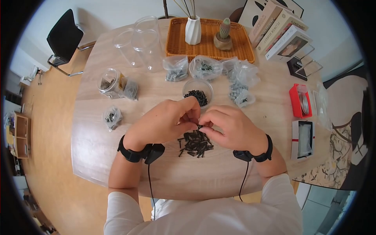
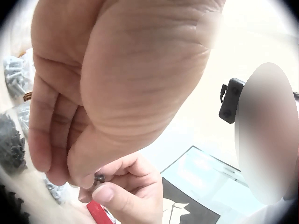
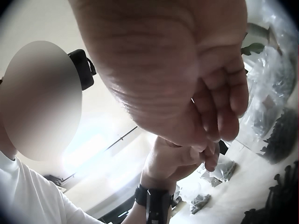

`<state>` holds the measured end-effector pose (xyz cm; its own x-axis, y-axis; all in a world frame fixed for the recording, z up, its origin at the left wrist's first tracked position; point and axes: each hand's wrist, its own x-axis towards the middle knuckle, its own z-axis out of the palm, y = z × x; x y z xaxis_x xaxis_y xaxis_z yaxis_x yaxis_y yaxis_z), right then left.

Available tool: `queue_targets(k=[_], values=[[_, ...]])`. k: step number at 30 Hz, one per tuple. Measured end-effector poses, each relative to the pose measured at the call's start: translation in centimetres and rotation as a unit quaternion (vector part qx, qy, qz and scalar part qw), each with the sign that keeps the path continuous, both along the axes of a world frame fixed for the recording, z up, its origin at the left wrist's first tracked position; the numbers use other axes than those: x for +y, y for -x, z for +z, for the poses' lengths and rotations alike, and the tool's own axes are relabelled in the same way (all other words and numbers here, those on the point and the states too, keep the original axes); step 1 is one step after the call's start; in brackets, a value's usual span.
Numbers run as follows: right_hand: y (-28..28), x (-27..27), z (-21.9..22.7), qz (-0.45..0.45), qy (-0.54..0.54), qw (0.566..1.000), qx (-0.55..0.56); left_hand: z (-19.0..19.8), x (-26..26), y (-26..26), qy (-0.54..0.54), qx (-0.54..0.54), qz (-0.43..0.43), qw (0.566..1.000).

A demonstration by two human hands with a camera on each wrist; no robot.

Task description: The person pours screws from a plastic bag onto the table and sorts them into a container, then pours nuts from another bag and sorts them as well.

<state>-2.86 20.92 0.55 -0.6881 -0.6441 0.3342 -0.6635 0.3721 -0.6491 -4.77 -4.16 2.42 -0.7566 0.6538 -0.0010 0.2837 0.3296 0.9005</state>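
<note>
Over the middle of the table both hands meet, fingertip to fingertip. My left hand [image 1: 161,119] and my right hand [image 1: 237,127] each pinch at a small dark screw [image 2: 99,178] between thumb and forefinger, the fingers covering most of it. Right below the hands lies a loose pile of black screws [image 1: 197,145] on the tabletop. Just beyond the hands stands a round clear tub [image 1: 212,91] with more black screws [image 1: 199,98] in it.
Bags of grey hardware [image 1: 177,69] line the back, before a wicker tray [image 1: 172,49]. At left are a clear jar [image 1: 111,88], a small bag [image 1: 112,118] and tall clear containers [image 1: 147,47]. A red box [image 1: 296,105] and a white box [image 1: 296,139] stand right.
</note>
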Motion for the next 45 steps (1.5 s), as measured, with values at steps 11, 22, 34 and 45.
queue_targets(k=[11,22,34,45], values=[[-0.3,-0.6,0.5,-0.071,0.097,0.990,0.077,-0.6,-0.8,-0.1,0.101,0.099,0.011,0.990],[0.7,-0.7,0.1,-0.164,0.128,0.968,0.139,-4.4,-0.9,-0.6,0.319,0.089,-0.052,0.942],[-0.3,1.0,-2.2,0.014,-0.153,0.988,-0.011,-5.1,-0.3,-0.7,0.314,0.090,-0.056,0.944],[-1.2,-0.6,-4.4,0.019,-0.202,0.979,0.010,-4.8,-0.4,-0.6,0.316,0.077,-0.075,0.943]])
